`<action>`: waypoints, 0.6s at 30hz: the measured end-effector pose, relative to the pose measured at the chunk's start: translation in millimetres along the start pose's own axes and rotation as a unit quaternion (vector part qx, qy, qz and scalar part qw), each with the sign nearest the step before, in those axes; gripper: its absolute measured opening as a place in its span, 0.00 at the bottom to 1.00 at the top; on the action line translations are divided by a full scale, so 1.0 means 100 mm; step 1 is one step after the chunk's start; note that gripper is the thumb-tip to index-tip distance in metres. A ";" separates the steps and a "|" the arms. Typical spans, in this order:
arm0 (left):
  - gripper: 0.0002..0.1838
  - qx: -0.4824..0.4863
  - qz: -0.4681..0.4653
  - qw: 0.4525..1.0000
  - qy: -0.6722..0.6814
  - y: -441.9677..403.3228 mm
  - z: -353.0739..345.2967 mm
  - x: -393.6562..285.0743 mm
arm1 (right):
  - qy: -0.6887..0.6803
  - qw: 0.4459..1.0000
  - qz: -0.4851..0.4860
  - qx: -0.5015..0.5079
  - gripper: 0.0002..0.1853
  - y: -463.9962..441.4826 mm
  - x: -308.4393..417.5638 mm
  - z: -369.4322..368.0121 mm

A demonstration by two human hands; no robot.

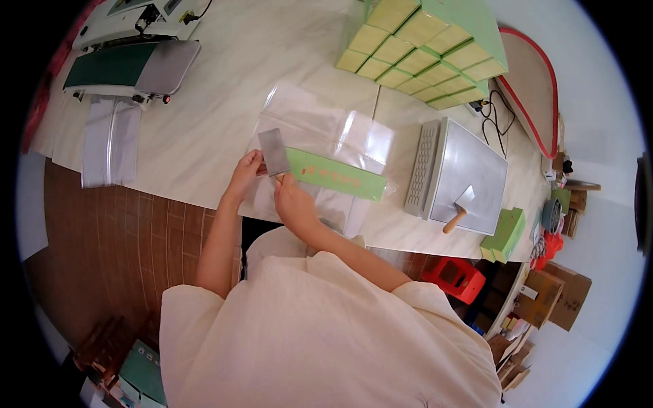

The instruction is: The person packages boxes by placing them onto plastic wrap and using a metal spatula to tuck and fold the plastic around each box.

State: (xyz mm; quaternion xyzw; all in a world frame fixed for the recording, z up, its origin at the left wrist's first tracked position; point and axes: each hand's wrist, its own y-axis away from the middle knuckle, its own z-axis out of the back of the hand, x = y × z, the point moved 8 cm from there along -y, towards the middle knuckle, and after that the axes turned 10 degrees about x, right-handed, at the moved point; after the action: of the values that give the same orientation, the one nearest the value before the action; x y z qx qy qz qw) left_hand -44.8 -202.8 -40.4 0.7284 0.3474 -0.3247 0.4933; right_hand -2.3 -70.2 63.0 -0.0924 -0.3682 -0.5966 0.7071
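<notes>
My right hand (294, 202) grips the short handle of a scraper (274, 151), its wide flat metal blade pointing away from me. The blade covers the left end of a long green box (340, 175) with orange-red characters on top. Clear plastic film (306, 112) lies under and around the box, and a bit of it sticks out past the box's right end. Beside the scraper blade, my left hand (246, 171) has its fingers closed near the box's left end. What those fingers pinch is hidden.
Right of the box stands a metal hot plate (473, 170) with a wooden-handled trowel (464, 200) on it. Green boxes (422, 51) are stacked at the back. A machine with a dark green bed (109, 66) and plastic sheets (109, 139) are at left. A green box (505, 232) lies near the right edge.
</notes>
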 end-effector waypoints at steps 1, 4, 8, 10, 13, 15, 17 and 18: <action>0.18 -0.004 0.000 1.000 -0.010 0.00 -0.01 -0.03 | -0.001 1.000 0.000 -0.003 0.12 -0.06 -0.01 0.01; 0.16 0.009 -0.010 1.000 0.010 -0.07 0.04 0.02 | -0.051 0.993 0.091 -0.057 0.12 -0.25 -0.02 0.12; 0.16 0.028 0.022 0.999 -0.039 0.00 -0.04 -0.14 | -0.055 0.996 0.028 -0.062 0.16 -0.18 -0.31 0.71; 0.16 0.007 0.016 1.000 -0.025 0.02 -0.02 -0.17 | -0.089 0.988 -0.080 -0.101 0.17 -0.06 -0.87 1.19; 0.17 -0.038 -0.014 0.999 -0.036 -0.01 0.17 -0.12 | -0.016 0.957 -0.154 -0.246 0.20 0.33 -1.70 1.95; 0.17 -0.066 -0.014 0.998 -0.017 -0.09 0.37 -0.02 | -0.025 0.927 -0.241 -0.285 0.19 0.66 -2.24 2.25; 0.18 -0.078 -0.016 0.997 -0.004 -0.11 0.44 -0.02 | 0.006 0.904 -0.262 -0.338 0.21 0.96 -2.68 2.47; 0.18 -0.066 -0.015 0.998 -0.009 -0.13 0.35 -0.04 | 0.032 0.898 -0.299 -0.321 0.21 1.06 -2.82 2.53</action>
State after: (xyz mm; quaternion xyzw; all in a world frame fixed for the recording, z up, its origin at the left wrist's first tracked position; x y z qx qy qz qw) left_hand -62.6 -233.1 -54.3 0.6860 0.3741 -0.3151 0.5386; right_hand -14.3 321.4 97.4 -0.1804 -0.1441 -0.8684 0.4388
